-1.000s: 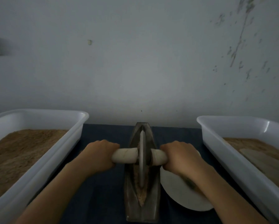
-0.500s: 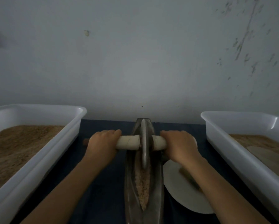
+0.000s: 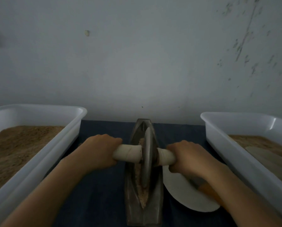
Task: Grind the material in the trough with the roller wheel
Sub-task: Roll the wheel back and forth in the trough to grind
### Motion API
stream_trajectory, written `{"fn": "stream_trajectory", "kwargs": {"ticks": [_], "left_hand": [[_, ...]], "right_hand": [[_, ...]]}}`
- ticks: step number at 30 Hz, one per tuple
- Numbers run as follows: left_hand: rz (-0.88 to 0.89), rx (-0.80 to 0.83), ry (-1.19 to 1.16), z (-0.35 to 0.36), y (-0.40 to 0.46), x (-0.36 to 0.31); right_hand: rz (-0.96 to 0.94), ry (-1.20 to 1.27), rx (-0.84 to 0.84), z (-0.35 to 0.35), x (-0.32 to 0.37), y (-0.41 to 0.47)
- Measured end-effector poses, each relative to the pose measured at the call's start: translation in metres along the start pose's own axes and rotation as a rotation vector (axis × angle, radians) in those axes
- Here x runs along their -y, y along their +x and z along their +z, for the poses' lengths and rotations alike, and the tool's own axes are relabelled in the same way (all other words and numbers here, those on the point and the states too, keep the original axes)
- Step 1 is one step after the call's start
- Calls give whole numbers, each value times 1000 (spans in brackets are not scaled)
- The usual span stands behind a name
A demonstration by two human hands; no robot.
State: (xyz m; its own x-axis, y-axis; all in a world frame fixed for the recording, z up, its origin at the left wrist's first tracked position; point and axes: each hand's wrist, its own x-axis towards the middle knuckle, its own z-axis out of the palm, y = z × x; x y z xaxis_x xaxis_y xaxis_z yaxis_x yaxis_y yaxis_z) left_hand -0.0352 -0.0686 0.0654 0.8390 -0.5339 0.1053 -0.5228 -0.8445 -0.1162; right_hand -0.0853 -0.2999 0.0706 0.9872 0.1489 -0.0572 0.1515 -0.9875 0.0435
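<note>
Two tubs of brown powder flank the bench's side edges. Left hand and right hand each grip the handle of the wheel, which stands in the trough at mid-bench over the material.

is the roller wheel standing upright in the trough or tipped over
Upright. The roller wheel stands on edge in the trough, among the brown material, with the left hand and right hand gripping its handle on either side.

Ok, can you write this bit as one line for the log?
step: grinding | left hand: grips handle | right hand: grips handle | wheel: upright in trough | powder: in trough
</note>
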Motion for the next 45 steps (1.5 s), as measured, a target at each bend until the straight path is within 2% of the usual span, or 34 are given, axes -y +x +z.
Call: {"fn": "stream_trajectory", "kwargs": {"ticks": [4,8,10,13,18,20,22,27,32,36,42,45], "left_hand": [[99,143,-19,-21,-17,-2],[113,217,-103,-25,-19,-1],[83,205,-119,-18,-12,0],[28,52,-74,-1,2,3],[-75,-349,39,31,23,4],[-139,-415,49,40,26,0],[-156,-449,41,43,27,-1],[-68,-341,37,35,26,7],[-7,20,-39,10,10,6],[140,234,-81,-16,-9,5],[160,323,-168,-22,-12,6],[119,227,-149,-8,-2,8]], "right_hand": [[-50,47,160,-17,4,-23],[-52,94,218,-21,2,-26],[-43,68,196,-16,1,-19],[-2,8,57,-1,-4,2],[28,-15,-386,28,-14,39],[18,-21,-509,36,-16,46],[17,-1,-543,38,-17,48],[6,-33,-395,30,-16,39],[-32,5,-21,0,-6,9],[-83,-7,148,-18,0,-19],[-71,29,193,-22,1,-24],[-37,22,103,-13,-1,-5]]}}
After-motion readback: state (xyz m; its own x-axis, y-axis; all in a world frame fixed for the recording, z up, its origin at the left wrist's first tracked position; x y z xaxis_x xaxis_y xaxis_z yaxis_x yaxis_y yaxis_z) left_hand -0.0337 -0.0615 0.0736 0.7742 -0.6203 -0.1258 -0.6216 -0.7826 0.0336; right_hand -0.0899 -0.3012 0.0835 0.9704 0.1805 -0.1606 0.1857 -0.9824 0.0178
